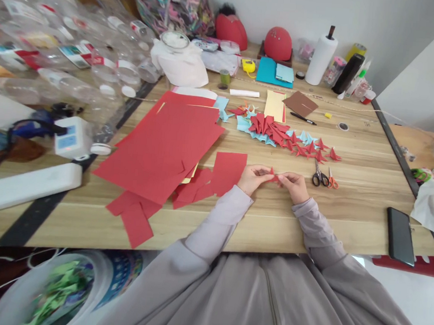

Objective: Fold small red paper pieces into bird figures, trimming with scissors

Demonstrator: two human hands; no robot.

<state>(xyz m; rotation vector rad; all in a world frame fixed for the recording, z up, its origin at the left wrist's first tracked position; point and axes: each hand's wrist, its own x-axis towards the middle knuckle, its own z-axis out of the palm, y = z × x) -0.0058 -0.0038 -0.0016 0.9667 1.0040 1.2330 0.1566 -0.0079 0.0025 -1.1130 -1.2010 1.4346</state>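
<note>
1. The left hand (252, 178) and the right hand (295, 185) meet over the wooden counter (357, 193), near its front edge, both in pale grey sleeves.
2. Between them is a small red folded paper (274, 177). The fingers of both hands are pinched on it, the left at its nine o'clock end and the right at its three o'clock end. It sits just above the counter; whether it touches the wood cannot be told.
3. At nine o'clock from the hands, just beside the left one, a red square sheet (229, 171) lies flat.
4. Further out at nine o'clock is a stack of large red sheets (165, 146), with red scraps (135, 221) at its six o'clock side near the counter's edge.
5. At three o'clock from the right hand, close by, lie black-handled scissors (319, 176), and orange-handled scissors (332, 180) lie just beside them.
6. At twelve o'clock from the hands, a heap of folded red and blue paper figures (279, 135) stretches across the counter.
7. Beyond the heap, also at twelve o'clock, are a yellow sheet (274, 106), a brown card (300, 103) and a pen (303, 118).
8. A dark phone (400, 236) lies at four o'clock from the hands, well apart, by the counter's right corner.
9. A paper towel roll (321, 58) stands upright at the far edge, at one o'clock.
</note>
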